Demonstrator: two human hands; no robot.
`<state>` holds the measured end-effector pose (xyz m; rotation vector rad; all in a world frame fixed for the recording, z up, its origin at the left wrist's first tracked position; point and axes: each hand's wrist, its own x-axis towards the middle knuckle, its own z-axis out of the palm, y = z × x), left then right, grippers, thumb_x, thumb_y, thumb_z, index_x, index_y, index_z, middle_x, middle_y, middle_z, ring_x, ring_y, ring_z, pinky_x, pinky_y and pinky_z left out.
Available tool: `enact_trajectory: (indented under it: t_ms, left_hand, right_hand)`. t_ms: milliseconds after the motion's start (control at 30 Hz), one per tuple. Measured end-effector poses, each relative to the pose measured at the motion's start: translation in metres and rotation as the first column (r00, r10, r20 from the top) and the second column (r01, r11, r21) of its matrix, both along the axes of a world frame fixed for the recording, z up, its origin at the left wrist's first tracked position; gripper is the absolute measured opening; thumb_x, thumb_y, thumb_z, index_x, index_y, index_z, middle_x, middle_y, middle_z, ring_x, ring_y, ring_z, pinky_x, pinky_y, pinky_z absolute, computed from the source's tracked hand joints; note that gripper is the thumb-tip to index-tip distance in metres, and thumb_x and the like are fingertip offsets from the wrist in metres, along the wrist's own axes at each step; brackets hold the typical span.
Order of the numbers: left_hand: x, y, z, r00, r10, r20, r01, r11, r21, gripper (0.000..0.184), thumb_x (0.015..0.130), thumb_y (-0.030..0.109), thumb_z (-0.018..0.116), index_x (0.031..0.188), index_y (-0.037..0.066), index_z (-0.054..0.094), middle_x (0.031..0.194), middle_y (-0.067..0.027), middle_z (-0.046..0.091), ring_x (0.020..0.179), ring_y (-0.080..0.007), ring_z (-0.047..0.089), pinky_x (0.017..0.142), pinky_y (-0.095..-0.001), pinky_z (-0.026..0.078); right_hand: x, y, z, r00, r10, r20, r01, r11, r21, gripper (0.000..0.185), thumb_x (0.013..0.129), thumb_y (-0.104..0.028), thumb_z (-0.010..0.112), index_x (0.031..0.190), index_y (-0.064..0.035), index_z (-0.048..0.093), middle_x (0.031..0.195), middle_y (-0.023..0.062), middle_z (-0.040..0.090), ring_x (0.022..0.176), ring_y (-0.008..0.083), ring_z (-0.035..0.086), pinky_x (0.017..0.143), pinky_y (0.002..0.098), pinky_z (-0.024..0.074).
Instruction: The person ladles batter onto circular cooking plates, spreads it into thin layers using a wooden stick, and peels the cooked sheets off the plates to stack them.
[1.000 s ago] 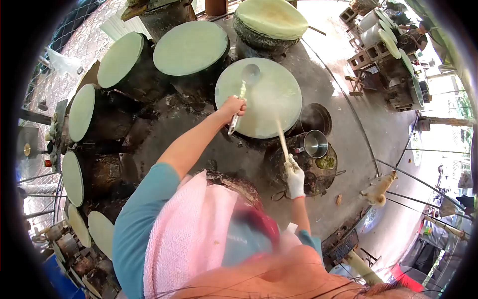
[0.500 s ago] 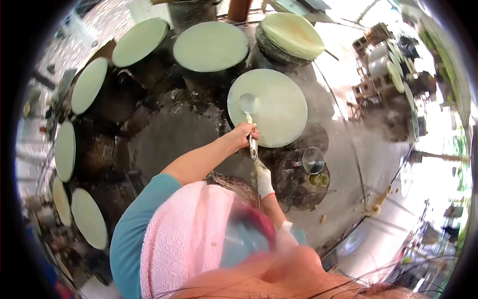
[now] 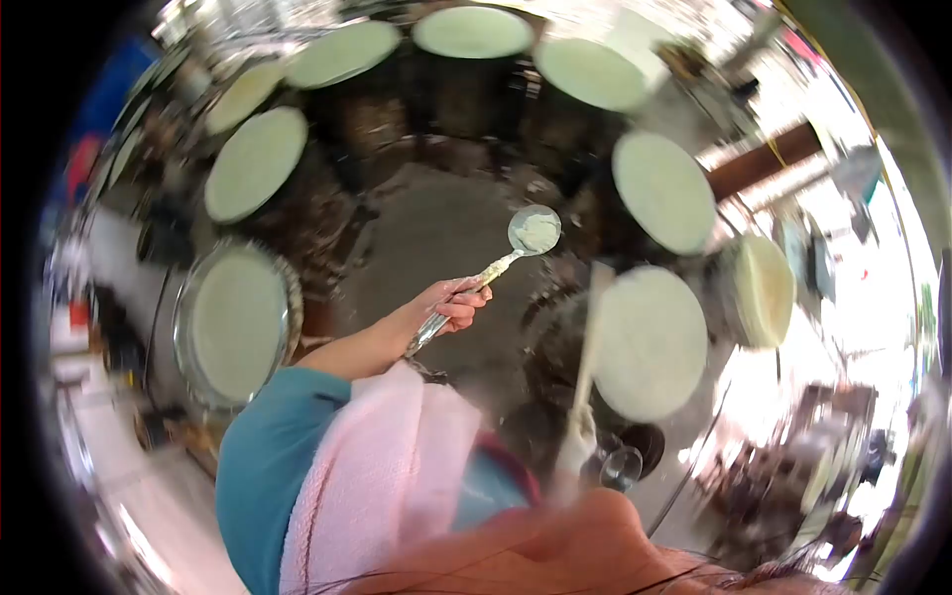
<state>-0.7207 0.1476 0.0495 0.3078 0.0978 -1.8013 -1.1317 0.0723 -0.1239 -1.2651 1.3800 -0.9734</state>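
My left hand (image 3: 454, 305) is closed round the handle of a metal ladle (image 3: 535, 231), held out over the dark ground. Pale batter coats the ladle's bowl and smears its handle. My right hand (image 3: 577, 442), in a white glove and blurred, grips a long, pale wooden stick (image 3: 592, 337). The stick's far end lies over or beside the left rim of a round griddle covered by a pale green sheet (image 3: 653, 342); whether it touches cannot be told. To the left stands a wide metal basin (image 3: 294, 319) of pale green batter.
Several round griddles with pale green sheets (image 3: 256, 164) form an arc around me. A stack of pale rounds (image 3: 766, 293) stands at right. Near my right hand is a clear or metal cup (image 3: 622, 466). Bricks (image 3: 783, 456) lie farther right; a long brown beam (image 3: 769, 164) sits behind.
My view has turned left. The ladle has come off the pale sheet and now hangs over the ground to its left. The stick in my gloved hand now points up beside the griddle.
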Motion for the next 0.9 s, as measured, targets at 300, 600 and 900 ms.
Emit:
enact_trajectory:
  t_ms: [300, 600, 900]
  left_hand:
    - [0.102, 0.327, -0.049, 0.579, 0.558, 0.594, -0.778, 0.596, 0.198, 0.030, 0.100, 0.031, 0.041, 0.102, 0.003, 0.052, 0.061, 0.0037, 0.039, 0.035, -0.0050, 0.032, 0.043, -0.0248, 0.030]
    - [0.194, 0.523, -0.159, -0.073, -0.819, 0.569, -0.777, 0.405, 0.483, 0.029, 0.095, 0.022, 0.043, 0.091, -0.005, 0.054, 0.086, -0.0250, 0.063, 0.074, -0.0383, 0.064, 0.068, -0.0468, 0.050]
    - [0.288, 0.529, -0.214, -0.027, -0.788, 0.614, -0.671, 0.470, 0.574, 0.030, 0.096, 0.026, 0.042, 0.100, -0.001, 0.055, 0.091, -0.0240, 0.064, 0.078, -0.0371, 0.066, 0.066, -0.0476, 0.052]
  right_hand:
    - [0.157, 0.043, 0.010, 0.810, 0.564, 0.158, -0.584, 0.757, 0.293, 0.040, 0.094, -0.005, 0.057, 0.131, 0.0075, 0.048, 0.132, 0.0112, 0.054, 0.118, 0.0158, 0.051, 0.100, 0.0257, 0.0398]
    - [0.390, 0.149, 0.064, 0.493, 0.865, 0.090, -0.828, 0.436, 0.352, 0.040, 0.094, -0.005, 0.057, 0.131, 0.0086, 0.048, 0.139, 0.0123, 0.049, 0.119, 0.0146, 0.052, 0.099, 0.0258, 0.0426]
    - [0.421, 0.187, 0.049, 0.533, 0.846, -0.008, -0.737, 0.469, 0.486, 0.043, 0.093, -0.009, 0.059, 0.132, 0.0071, 0.048, 0.133, 0.0114, 0.054, 0.116, 0.0133, 0.054, 0.097, 0.0232, 0.0425]
